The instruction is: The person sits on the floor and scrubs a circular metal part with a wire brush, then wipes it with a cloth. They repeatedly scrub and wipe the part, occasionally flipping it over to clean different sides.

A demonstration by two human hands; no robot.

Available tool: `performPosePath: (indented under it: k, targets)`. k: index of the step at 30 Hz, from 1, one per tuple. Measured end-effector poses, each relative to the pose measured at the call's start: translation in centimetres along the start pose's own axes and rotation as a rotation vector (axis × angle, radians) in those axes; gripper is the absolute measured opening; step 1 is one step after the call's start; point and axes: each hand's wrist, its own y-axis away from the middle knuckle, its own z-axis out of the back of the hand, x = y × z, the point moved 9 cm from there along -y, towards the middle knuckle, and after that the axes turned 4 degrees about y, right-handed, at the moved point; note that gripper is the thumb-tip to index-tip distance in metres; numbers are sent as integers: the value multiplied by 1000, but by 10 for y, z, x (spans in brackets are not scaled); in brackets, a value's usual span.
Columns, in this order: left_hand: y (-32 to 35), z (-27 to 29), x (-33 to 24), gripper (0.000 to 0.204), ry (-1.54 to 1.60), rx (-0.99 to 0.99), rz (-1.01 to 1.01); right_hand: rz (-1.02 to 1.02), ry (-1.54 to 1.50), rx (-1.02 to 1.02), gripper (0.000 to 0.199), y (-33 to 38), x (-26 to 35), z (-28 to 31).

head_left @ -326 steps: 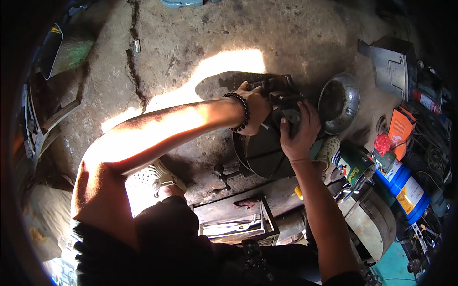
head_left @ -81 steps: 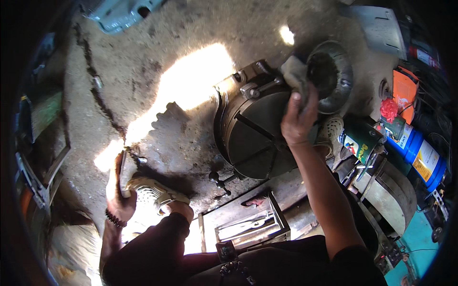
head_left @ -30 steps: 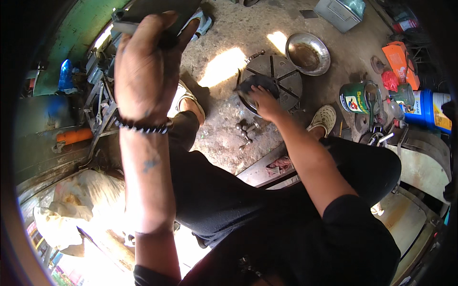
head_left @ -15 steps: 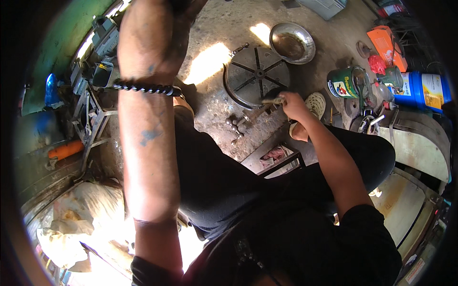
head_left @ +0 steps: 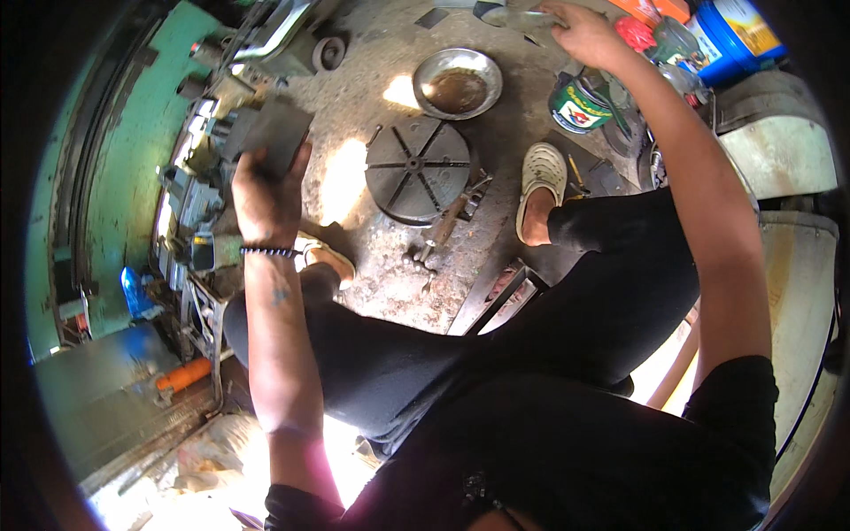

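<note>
A flat dark grey metal block (head_left: pixel 276 133) is held up at the left in my left hand (head_left: pixel 268 202), its fingers closed round the near edge. At the upper right my right hand (head_left: pixel 584 37) is closed, its fingers pinched together near the top edge of the view. What it grips is too unclear to name. Between my feet, a round slotted metal table (head_left: pixel 418 166) with a crank handle (head_left: pixel 423 257) lies on the floor, with neither hand touching it. Beyond it stands a shallow metal basin (head_left: pixel 456 86) with brown liquid or residue inside.
A green can (head_left: pixel 580 104) and a blue bucket (head_left: pixel 730 40) stand at the right, beside a pale rounded machine cover (head_left: pixel 775 142). Machine parts (head_left: pixel 190 203) line the left wall. A small dark frame (head_left: pixel 513 296) stands near my knees.
My left hand has moved away from me, bringing the metal block into view. The right hand has left the slotted table's edge and reached far to the upper right. The view has shifted.
</note>
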Motion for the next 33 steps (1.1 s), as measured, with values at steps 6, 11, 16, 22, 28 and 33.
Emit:
performPosePath:
  k: [6, 11, 16, 22, 28, 33]
  targets:
    - [24, -11, 24, 36, -399, -44, 262, -124, 171, 388, 48, 22, -75, -52]
    - [37, -1, 89, 49, 30, -156, 354, -102, -137, 547, 44, 61, -77, -111]
    - [63, -58, 144, 32, 162, -342, 670, -101, -176, 595, 43, 99, -94, -170]
    - [63, -84, 202, 44, 70, -358, 740, -71, 70, 643, 41, 154, -100, -235]
    - [73, -156, 249, 52, 169, -187, 923, -224, -531, 429, 56, 155, -67, -265]
    - [64, -283, 294, 31, 691, -141, 1045, -511, -1572, 456, 65, 142, -5, -293]
